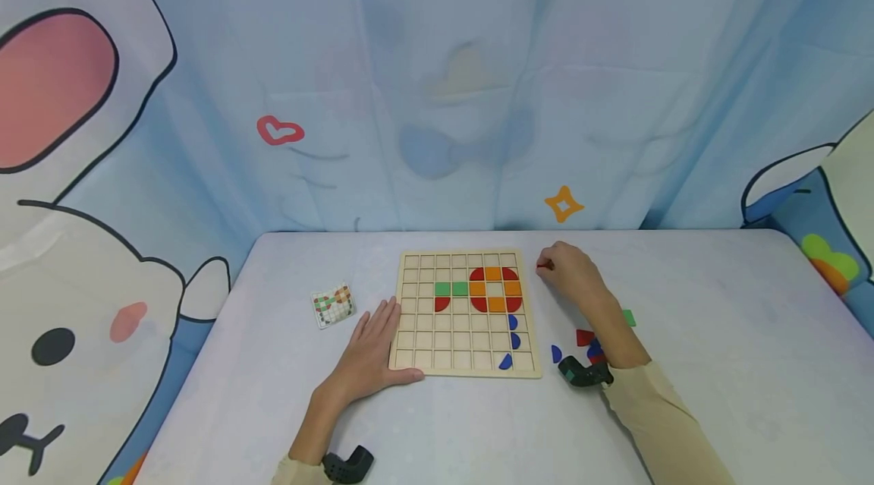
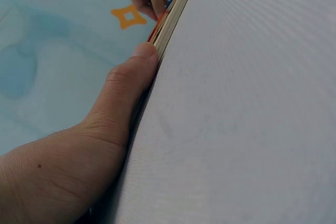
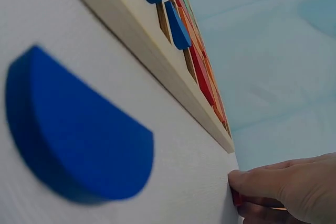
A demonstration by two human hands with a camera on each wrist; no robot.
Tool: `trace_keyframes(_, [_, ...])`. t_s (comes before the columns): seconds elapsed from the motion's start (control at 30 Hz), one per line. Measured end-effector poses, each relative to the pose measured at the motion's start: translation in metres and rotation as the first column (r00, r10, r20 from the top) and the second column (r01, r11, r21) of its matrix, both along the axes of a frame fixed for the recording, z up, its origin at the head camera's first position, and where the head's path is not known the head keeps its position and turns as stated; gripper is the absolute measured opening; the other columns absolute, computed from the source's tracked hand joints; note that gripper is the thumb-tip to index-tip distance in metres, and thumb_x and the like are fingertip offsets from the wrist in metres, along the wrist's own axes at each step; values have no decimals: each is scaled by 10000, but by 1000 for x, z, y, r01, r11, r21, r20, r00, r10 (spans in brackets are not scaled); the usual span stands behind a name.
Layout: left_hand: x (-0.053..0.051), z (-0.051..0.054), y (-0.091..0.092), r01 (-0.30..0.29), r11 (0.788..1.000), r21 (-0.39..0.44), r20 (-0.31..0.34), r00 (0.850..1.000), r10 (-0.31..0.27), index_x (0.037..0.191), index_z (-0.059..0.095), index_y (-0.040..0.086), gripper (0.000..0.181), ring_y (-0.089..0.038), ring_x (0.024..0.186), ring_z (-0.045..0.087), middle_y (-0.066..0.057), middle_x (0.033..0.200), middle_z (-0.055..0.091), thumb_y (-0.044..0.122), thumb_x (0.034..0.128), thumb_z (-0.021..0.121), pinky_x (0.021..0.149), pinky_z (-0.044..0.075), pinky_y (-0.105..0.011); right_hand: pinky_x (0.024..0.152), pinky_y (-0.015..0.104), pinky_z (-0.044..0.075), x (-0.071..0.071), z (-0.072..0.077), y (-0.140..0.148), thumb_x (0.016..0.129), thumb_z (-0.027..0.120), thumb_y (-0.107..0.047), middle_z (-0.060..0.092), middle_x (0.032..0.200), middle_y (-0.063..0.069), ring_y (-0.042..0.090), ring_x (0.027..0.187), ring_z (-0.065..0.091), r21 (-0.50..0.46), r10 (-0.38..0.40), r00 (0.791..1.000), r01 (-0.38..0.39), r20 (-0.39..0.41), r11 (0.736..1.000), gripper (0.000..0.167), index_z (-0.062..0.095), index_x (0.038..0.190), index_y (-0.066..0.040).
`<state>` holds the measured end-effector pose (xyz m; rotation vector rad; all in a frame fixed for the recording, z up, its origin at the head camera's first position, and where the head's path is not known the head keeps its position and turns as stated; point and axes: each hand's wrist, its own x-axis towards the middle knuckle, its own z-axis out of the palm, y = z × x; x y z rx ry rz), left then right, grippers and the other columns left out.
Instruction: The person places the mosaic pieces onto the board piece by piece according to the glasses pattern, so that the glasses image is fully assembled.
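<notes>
A wooden grid board point(image 1: 420, 339) lies on the white table. My left hand point(image 1: 369, 354) rests against its left edge, fingers straight and thumb at the front corner. Beyond the board's right edge, near the back, my right hand point(image 1: 573, 272) pinches a small red piece point(image 3: 235, 196), mostly hidden by the fingers. In the grid, red quarter-circles and orange squares point(image 1: 493, 273) form a ring at the back right. Left of it sit two green squares point(image 1: 442, 289) and one red quarter-circle point(image 1: 442, 304). Three blue rounded pieces point(image 1: 515, 341) lie on the board's right side.
A small pattern card point(image 1: 333, 306) lies left of the board. Loose pieces lie to the right: a blue half-circle point(image 3: 86, 135), a red piece point(image 1: 584, 337), a green piece point(image 1: 629, 317) and others partly under the right forearm. A printed curtain point(image 1: 464, 166) hangs behind the table.
</notes>
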<state>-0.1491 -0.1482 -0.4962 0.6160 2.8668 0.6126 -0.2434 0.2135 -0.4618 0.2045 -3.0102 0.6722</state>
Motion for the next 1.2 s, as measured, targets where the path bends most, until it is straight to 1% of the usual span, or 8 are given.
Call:
trace_keyframes(0.2, [1, 0, 1, 4, 1000, 13, -5, 1000, -4, 1563, 95, 61, 1165, -229, 1538, 61, -66, 1651, 94, 692, 760, 657, 1238, 91, -495, 846, 454, 545, 0, 6, -4, 905, 670, -108, 643, 976, 172, 293, 881, 591, -86, 22, 999, -25, -35, 996, 155, 710, 990, 16])
trace_keyframes(0.37, [3, -4, 0, 5, 1000, 17, 1, 1000, -5, 1563, 98, 63, 1171, -221, 1537, 60, -61, 1650, 93, 720, 757, 637, 1240, 85, -492, 851, 437, 563, 2, 16, -31, 901, 683, -130, 670, 989, 136, 277, 915, 624, -166, 146, 988, -152, -47, 974, 135, 711, 982, -26])
trace_keyframes(0.5, [4, -6, -1, 6, 1000, 14, -11, 1000, -6, 1564, 101, 66, 1169, -222, 1537, 67, -62, 1650, 99, 735, 758, 622, 1239, 91, -492, 765, 340, 562, -1, 18, -65, 887, 702, -144, 676, 940, 88, 192, 823, 600, -157, 278, 959, -282, -46, 946, 113, 709, 944, -47])
trace_keyframes(0.67, [1, -4, -1, 2, 1000, 17, -16, 1000, -2, 1565, 98, 73, 1162, -218, 1538, 61, -56, 1651, 95, 728, 762, 624, 1240, 85, -490, 715, 270, 534, -17, 13, -98, 891, 697, -136, 666, 904, 52, 143, 791, 597, -156, 414, 909, -416, -45, 896, 74, 704, 917, -67])
trace_keyframes(0.77, [-1, -3, -2, -2, 1000, 10, -14, 1000, 2, 1566, 91, 78, 1160, -212, 1538, 54, -51, 1652, 89, 728, 764, 621, 1241, 84, -488, 734, 277, 536, -27, 8, -110, 891, 696, -132, 665, 914, 55, 154, 817, 610, -171, 454, 891, -451, -21, 876, 64, 703, 911, -71])
trace_keyframes(0.9, [-1, -2, -2, 2, 1000, 9, -11, 1000, -1, 1565, 92, 74, 1156, -212, 1539, 53, -54, 1653, 87, 728, 769, 616, 1241, 88, -491, 729, 276, 521, -35, 3, -119, 888, 701, -141, 664, 918, 62, 155, 808, 592, -141, 472, 881, -465, 20, 874, 72, 699, 901, -70])
trace_keyframes(1.03, [-1, -3, -1, 2, 1000, 5, -5, 1000, -2, 1566, 89, 78, 1156, -209, 1539, 46, -51, 1653, 81, 729, 769, 615, 1242, 82, -489, 712, 261, 504, -39, 1, -121, 892, 696, -142, 660, 910, 61, 144, 791, 570, -124, 475, 879, -467, 44, 876, 79, 709, 899, -64])
trace_keyframes(1.2, [-1, -2, -1, -1, 1000, 5, -9, 1000, 1, 1567, 87, 82, 1156, -211, 1538, 54, -48, 1653, 85, 722, 768, 623, 1242, 85, -490, 742, 289, 527, -41, 2, -124, 908, 670, -114, 669, 932, 86, 177, 829, 593, -87, 523, 851, -518, 48, 851, 107, 732, 932, -30])
